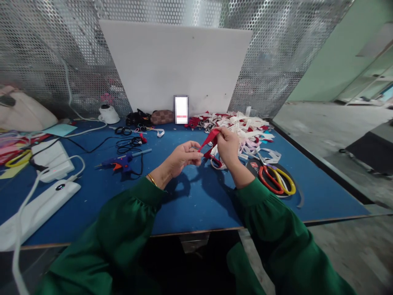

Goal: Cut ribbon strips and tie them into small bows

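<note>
A strip of red ribbon point(209, 139) stretches between my two hands above the blue table. Its narrow left end is pinched between the thumb and fingers of my left hand point(184, 156). My right hand point(227, 145) grips the wider, folded part from above, and its fingers cover some of it. More red ribbon hangs below the right fingers. Behind and to the right of that hand lies a heap of white, cream and red ribbon scraps point(242, 125).
Scissors with red and yellow handles point(284, 180) lie at the right. To the left are a blue glue gun point(118, 163), a black cable point(130, 143) and a white power strip point(39, 209). A phone point(181, 110) leans against the white board point(181, 61) at the back.
</note>
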A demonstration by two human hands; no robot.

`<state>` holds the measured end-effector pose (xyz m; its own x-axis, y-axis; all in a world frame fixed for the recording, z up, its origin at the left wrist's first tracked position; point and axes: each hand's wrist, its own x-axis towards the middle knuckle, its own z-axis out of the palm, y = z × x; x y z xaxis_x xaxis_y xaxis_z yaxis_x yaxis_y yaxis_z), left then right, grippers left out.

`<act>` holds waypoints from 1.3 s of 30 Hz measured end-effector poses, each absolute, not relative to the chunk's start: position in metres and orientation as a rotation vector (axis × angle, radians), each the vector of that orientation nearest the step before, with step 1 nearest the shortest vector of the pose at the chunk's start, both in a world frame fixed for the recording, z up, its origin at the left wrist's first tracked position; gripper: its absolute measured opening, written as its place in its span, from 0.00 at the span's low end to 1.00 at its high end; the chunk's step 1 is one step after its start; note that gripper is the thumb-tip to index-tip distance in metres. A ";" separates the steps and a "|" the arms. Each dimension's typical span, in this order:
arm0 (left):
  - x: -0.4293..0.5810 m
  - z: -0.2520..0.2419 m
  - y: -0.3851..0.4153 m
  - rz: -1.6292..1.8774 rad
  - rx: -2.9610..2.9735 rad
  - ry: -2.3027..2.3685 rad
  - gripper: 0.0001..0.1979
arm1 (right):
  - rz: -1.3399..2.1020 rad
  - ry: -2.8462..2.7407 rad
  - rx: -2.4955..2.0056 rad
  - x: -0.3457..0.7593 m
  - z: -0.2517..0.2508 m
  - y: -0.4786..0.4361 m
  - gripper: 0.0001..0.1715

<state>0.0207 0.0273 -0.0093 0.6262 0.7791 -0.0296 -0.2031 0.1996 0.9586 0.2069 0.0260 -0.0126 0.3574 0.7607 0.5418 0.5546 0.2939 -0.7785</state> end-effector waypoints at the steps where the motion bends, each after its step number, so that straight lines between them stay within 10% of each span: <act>1: 0.020 -0.010 0.028 0.752 1.163 0.604 0.21 | 0.207 -1.309 -1.372 0.207 -0.013 0.026 0.16; 22: 0.022 -0.018 0.030 0.688 1.164 0.720 0.17 | 0.210 -1.309 -1.360 0.206 -0.012 0.028 0.15; 39: 0.004 0.007 0.045 1.157 1.087 0.679 0.26 | 0.892 -1.457 -1.090 0.160 -0.019 0.009 0.08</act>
